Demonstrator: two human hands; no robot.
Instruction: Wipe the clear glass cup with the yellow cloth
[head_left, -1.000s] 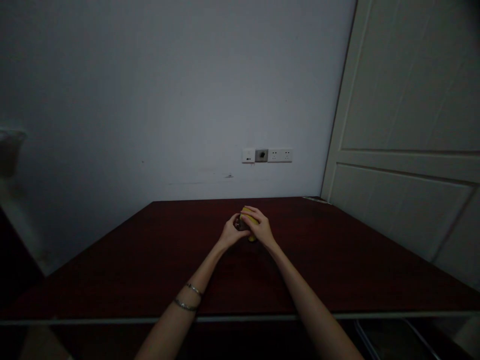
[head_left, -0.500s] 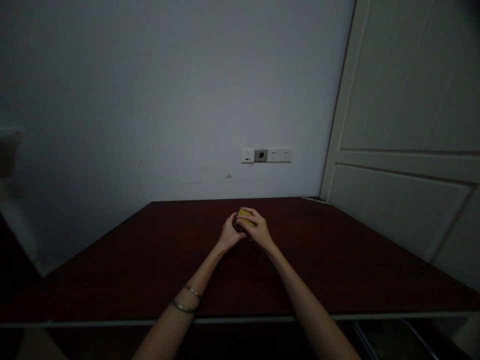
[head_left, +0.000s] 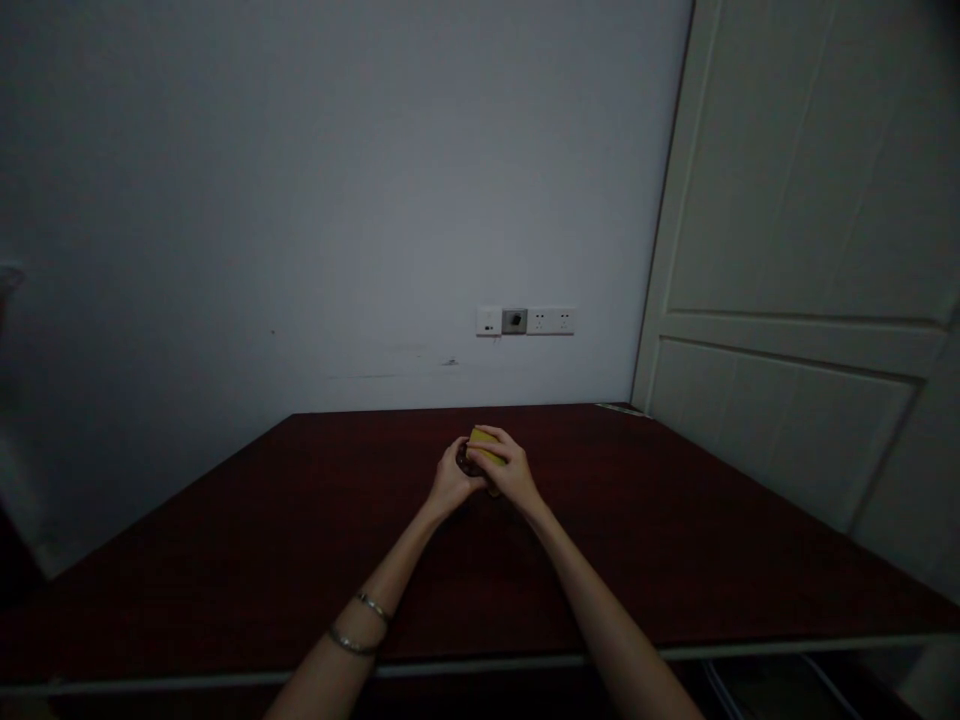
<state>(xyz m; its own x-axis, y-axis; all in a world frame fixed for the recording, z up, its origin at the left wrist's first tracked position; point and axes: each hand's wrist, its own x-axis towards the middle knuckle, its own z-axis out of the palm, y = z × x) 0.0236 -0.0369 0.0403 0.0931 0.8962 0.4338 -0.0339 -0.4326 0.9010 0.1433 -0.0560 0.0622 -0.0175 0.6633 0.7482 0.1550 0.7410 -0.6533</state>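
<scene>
Nearest you: both bare forearms reach in over the pale front edge, two bangles (head_left: 352, 642) on the left one. Beneath that edge, lower right, a dark thing with pale rims (head_left: 780, 690), too dim to identify.

Your hands meet near the middle of the surface (head_left: 300, 540). Left hand (head_left: 452, 488): fingers and thumb curved in a C around a dark round piece (head_left: 466, 460). Right hand (head_left: 516, 477): fingers laid over a yellow piece (head_left: 487, 447), gripping it from above and from your right.

Key relation: the yellow piece sits right against the dark piece, on its right side and slightly beyond your right fingertips. Its visible length seems to slant from far left to near right, though your fingers cover much of it, so treat that axis as approximate. Right hand is the nearer to the yellow, left to the dark; you have both in contact. Whether the two pieces are joined, cannot tell. Also cannot tell whether they rest on the surface or are held just above it.

Farther out: dark red surface, running back to a pale wall (head_left: 375, 200) with scuff marks. Low on the wall, a row of socket plates (head_left: 551, 321). To your right, a panelled door (head_left: 780, 420). Light is dim throughout
</scene>
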